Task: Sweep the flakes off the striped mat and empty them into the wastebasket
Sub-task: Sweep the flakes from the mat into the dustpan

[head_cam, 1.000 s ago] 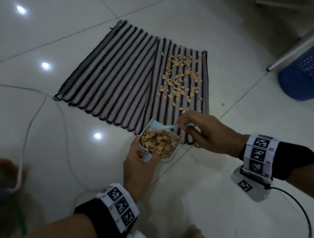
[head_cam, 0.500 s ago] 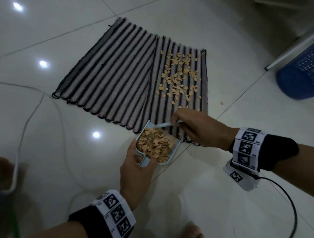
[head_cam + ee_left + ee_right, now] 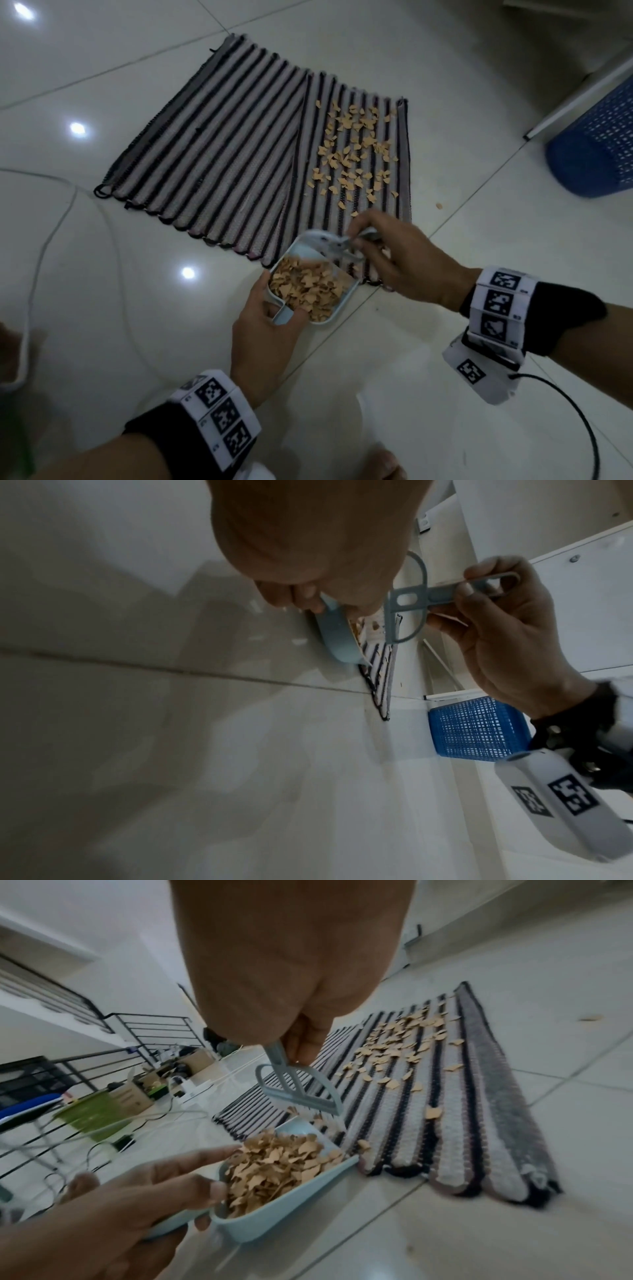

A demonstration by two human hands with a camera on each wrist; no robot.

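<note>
The left hand (image 3: 265, 337) grips the stub handle of a pale blue dustpan (image 3: 337, 310), whose front lip sits at the near edge of the striped mat (image 3: 219, 150) on the tiled floor (image 3: 102, 308). The pan is already heaped with tan flakes (image 3: 308, 287). The right hand (image 3: 399, 263) pinches the thin handle of a small matching hand brush (image 3: 299, 1093), its bristles poised just over the pan's mouth.

Many loose flakes (image 3: 352, 150) are on the right-hand part of the mat, and one stray flake (image 3: 438, 206) lies on the tile just beside the mat's right edge. The blue mesh wastebasket (image 3: 596, 144) stands well apart to the right.

To do this sweep well, I judge the pan lip should stay pressed flat on the mat so flakes ride in, not under. Short, light strokes toward the pan suit such thin pieces; a hard flick would scatter them or knock some off the heap. With the pan this full, emptying it before gathering more looks wise, carried level. The woven ridges may trap flakes, so brushing along the stripes should help.
</note>
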